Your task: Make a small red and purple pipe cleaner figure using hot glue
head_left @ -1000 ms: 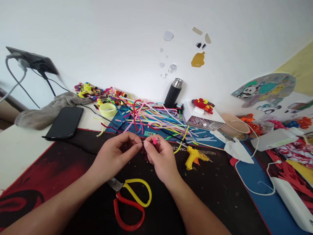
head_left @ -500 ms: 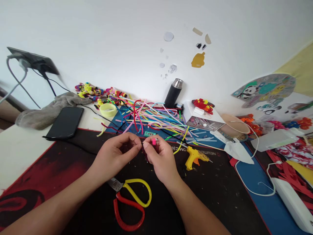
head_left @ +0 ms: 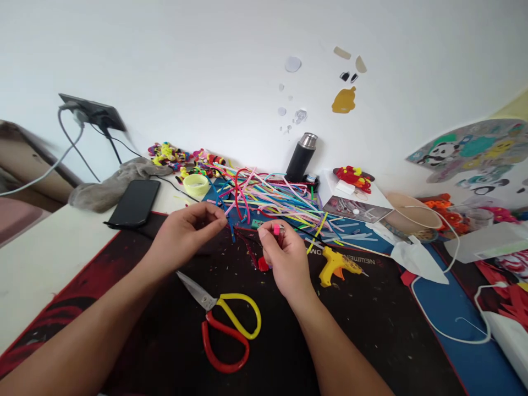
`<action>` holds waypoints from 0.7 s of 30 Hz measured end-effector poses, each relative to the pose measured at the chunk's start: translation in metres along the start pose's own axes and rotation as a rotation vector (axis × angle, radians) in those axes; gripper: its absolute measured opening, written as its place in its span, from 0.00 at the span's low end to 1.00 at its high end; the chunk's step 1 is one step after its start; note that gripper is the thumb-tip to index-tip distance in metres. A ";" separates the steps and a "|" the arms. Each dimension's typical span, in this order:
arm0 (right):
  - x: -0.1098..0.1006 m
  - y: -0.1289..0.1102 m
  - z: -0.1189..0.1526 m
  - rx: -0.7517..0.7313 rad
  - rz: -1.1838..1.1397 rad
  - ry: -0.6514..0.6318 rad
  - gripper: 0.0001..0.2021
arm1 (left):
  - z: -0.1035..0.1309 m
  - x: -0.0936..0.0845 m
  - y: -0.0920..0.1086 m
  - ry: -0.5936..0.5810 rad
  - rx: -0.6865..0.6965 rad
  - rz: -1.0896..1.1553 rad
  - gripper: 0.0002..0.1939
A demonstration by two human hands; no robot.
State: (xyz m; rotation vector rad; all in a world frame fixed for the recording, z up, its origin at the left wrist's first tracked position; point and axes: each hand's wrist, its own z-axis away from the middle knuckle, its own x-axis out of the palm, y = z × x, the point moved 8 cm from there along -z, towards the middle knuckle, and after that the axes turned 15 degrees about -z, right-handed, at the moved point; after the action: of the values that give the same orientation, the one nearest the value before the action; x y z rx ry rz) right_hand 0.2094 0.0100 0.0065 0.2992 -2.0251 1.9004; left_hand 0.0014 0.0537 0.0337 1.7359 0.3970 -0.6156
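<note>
My left hand [head_left: 185, 234] is raised over the dark mat, thumb and forefinger pinched together; anything between them is too small to make out. To its right, my right hand [head_left: 286, 256] has curled fingers around a small pink-ended item [head_left: 279, 229], mostly hidden by the fingers. A gap separates the two hands. Between them on the mat lies a small red piece [head_left: 263, 264] beside dark red strands [head_left: 250, 247]. Scissors [head_left: 208, 302] with one yellow and one red handle lie nearer, blades spread. A yellow glue gun [head_left: 338, 265] rests right of my right hand.
Many coloured pipe cleaners [head_left: 268, 195] are piled behind the hands. A black phone [head_left: 134, 203] and a yellow tape roll [head_left: 196, 185] lie left. Behind stand a dark flask [head_left: 302, 157] and a white drawer box [head_left: 355, 203]. White cable [head_left: 433, 327] loops at the right.
My hands have moved apart, uncovering the red piece and strands between them. The view has shifted, so most objects appear farther right. More of the scissor blades shows.
</note>
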 end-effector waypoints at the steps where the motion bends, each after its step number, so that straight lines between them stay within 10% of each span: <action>1: -0.001 -0.001 -0.001 -0.002 -0.001 -0.002 0.17 | -0.001 -0.007 -0.003 0.021 -0.012 -0.001 0.15; 6: -0.007 -0.005 -0.001 -0.015 -0.005 0.004 0.16 | 0.004 -0.023 -0.015 -0.036 -0.049 -0.109 0.18; 21: 0.005 -0.004 0.006 0.002 0.072 -0.015 0.10 | -0.004 0.012 -0.058 -0.310 0.089 -0.620 0.11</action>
State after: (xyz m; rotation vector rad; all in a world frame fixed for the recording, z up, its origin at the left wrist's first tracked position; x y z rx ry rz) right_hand 0.2060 0.0043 0.0118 0.2446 -2.0699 1.9479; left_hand -0.0204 0.0709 -0.0184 1.5569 0.7014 -1.3439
